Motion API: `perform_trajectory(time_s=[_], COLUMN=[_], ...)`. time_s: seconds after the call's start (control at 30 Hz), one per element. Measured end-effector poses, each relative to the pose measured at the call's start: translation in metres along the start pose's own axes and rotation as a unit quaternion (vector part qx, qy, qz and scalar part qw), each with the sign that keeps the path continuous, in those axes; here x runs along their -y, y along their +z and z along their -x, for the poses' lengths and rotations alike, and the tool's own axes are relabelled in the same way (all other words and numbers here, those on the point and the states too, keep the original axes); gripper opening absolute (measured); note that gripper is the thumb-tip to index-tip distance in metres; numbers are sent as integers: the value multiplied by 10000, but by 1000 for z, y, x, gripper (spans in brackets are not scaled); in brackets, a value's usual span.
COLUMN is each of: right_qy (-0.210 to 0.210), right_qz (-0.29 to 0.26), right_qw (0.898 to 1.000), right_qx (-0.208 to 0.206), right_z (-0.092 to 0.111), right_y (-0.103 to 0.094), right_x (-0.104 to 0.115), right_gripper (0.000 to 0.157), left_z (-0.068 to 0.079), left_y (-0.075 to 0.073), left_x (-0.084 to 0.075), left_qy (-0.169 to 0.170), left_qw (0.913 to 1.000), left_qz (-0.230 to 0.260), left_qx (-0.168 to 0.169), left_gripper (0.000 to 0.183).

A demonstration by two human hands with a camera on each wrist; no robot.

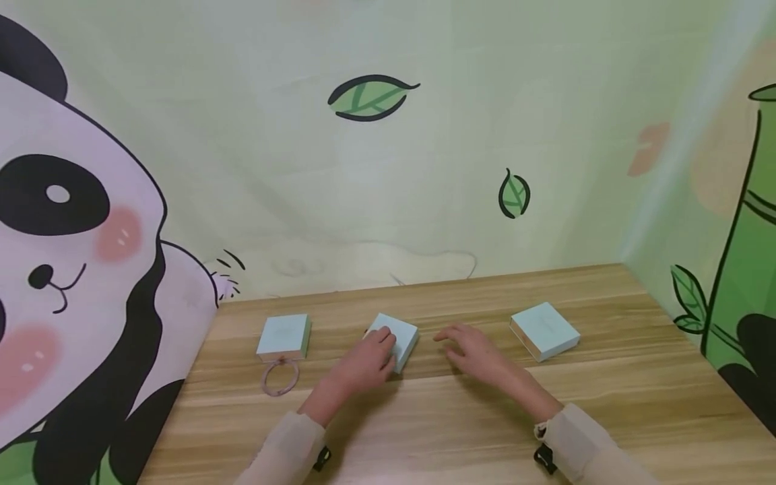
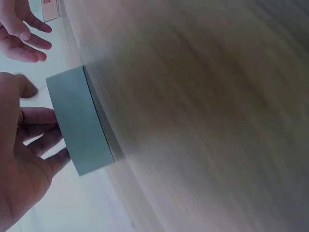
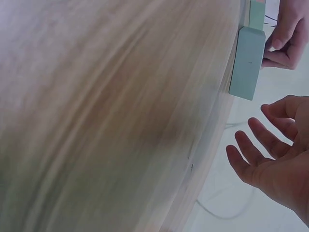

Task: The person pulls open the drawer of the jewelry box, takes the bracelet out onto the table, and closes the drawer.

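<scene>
A pale blue flat box lies on the wooden table in the middle. My left hand rests over its top, covering its left part in the head view. Seen in the left wrist view, the left fingertips are right at the upper face of the box, and the thumb stands off from it. To the right of this box, my right hand hovers over the table with fingers loosely bent and spread. Nothing is between the right fingers in the right wrist view.
A second pale blue box is on the left, with a thin pale purple ring at its front edge. Another such box sits at the right. Behind the wooden table hangs a printed panda backdrop.
</scene>
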State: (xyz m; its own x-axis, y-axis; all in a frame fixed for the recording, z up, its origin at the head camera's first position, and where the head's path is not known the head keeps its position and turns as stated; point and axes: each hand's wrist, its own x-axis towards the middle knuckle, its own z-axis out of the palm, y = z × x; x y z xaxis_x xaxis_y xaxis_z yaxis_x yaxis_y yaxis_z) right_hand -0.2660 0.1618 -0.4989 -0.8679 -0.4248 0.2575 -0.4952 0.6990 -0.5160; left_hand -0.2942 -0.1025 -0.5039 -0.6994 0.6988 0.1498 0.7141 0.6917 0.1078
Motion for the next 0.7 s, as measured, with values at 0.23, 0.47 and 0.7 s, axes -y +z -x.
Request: perform_trajectory(time_s=[0.23, 0.47, 0.7], right_qy=[-11, 62, 91], right_qz=[37, -79, -72], right_qw=[10000, 9999, 9997], right_qx=[37, 92, 199], right_z=[0, 2, -1], right_y=[1, -2, -3], right_x=[-4, -4, -5], right_gripper=[28, 30, 31], left_z=[-4, -7, -8], left_y=[9, 22, 25], left_x=[-6, -12, -12], left_qy=[-696, -860, -593], left_qw=[9971, 9953, 9973], left_qz=[43, 206, -209], left_qx=[289, 384, 376], left_gripper=[62, 67, 62])
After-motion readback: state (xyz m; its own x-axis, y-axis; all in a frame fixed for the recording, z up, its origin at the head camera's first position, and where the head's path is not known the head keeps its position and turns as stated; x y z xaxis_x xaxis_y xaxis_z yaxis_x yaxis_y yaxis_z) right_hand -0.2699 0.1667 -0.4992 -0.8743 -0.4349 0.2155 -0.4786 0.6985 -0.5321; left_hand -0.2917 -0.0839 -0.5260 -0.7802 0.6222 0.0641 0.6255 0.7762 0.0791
